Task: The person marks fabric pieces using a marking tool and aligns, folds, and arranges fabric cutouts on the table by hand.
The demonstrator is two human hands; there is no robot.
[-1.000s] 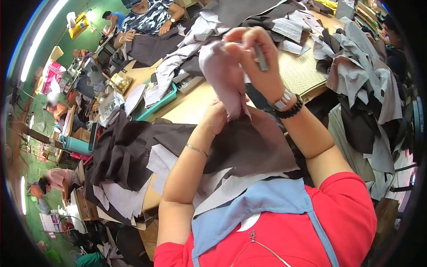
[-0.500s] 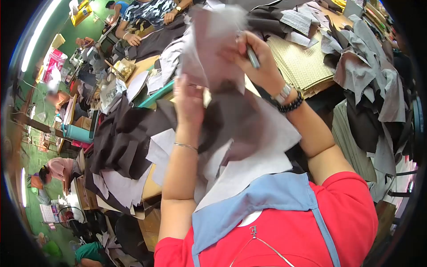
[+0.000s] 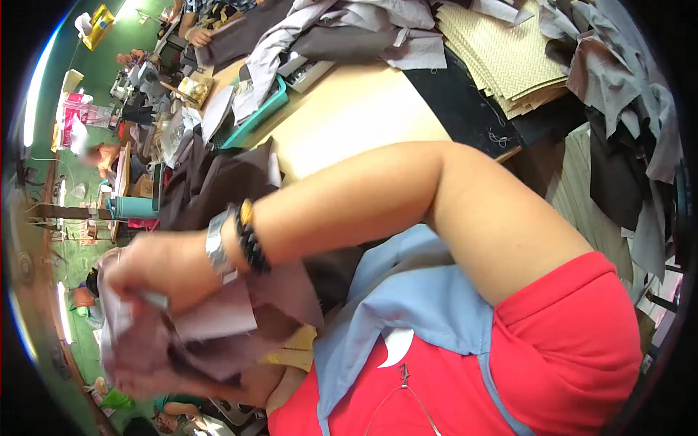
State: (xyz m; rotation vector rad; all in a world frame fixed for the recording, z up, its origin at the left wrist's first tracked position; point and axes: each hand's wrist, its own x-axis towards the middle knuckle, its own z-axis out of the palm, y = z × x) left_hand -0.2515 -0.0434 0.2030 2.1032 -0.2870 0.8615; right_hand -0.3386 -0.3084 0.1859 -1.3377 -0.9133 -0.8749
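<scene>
My right hand, with a silver watch and dark beaded bracelet at the wrist, reaches across my body to the left. Its blurred fingers are closed at the upper edge of mauve-brown fabric pieces. A slim grey metallic tool, its kind unclear, sticks out of the same hand's palm. Lower down, my left hand is at the bottom of the fabric, smeared by motion and partly covered, so its fingers cannot be made out. Dark brown fabric lies just beyond my right wrist.
A pale tabletop lies ahead, with a teal tray of cloth and small items. Stacked patterned cream sheets sit at the right, beside hanging grey and brown cloth. A co-worker's hand is at the far left.
Both hands have swung from in front of me to the far left, carrying the fabric pieces. More of the tabletop is uncovered, and the view has shifted.
</scene>
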